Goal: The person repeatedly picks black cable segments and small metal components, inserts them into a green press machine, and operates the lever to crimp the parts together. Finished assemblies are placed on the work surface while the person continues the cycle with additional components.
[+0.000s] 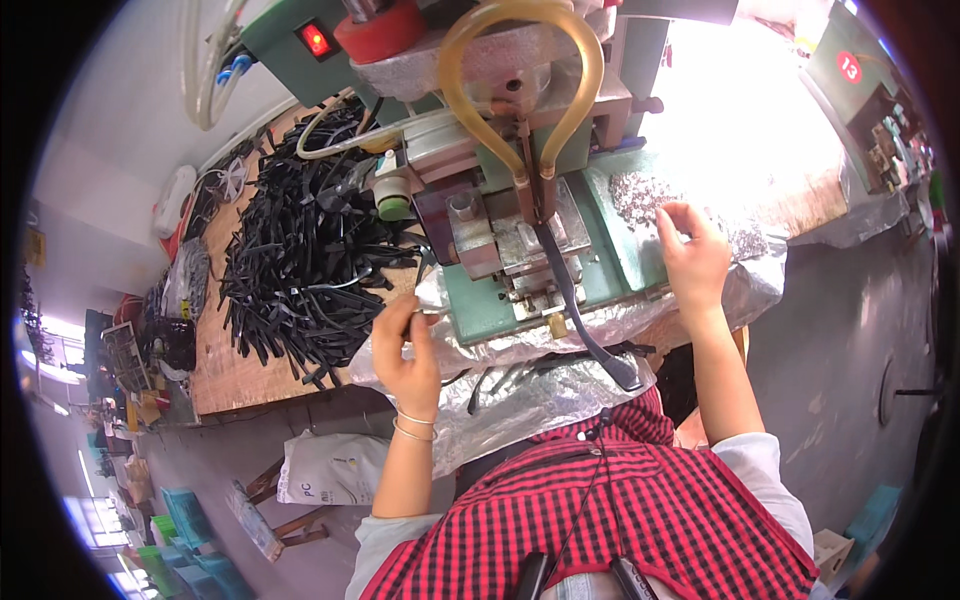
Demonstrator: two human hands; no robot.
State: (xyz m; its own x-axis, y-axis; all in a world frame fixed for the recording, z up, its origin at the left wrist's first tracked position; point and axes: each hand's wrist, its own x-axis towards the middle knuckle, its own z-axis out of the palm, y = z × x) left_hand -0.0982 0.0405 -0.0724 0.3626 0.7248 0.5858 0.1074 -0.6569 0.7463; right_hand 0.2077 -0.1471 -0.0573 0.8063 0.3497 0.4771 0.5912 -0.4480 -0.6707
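Observation:
A black eyeglass temple [567, 285] is lodged in the clamp of a green bench machine [490, 310], its curved wide end hanging out toward me. My left hand [408, 362] is just left of the machine's base, thumb and fingers drawn together in a pinch; whatever they hold is too small to make out. On the right, my right hand [697, 262] pinches thumb and forefinger at the edge of a heap of tiny metal parts [640, 196] on a green plate [625, 245]. I cannot see what, if anything, is between those fingertips.
A large heap of black temples [310, 250] covers the wooden table [240, 385] on the left. Clear plastic sheeting [530, 400] drapes over the front edge, with a few temples on it. A yellowish hose [450, 60] loops above the clamp. A white sack [335, 468] stands below.

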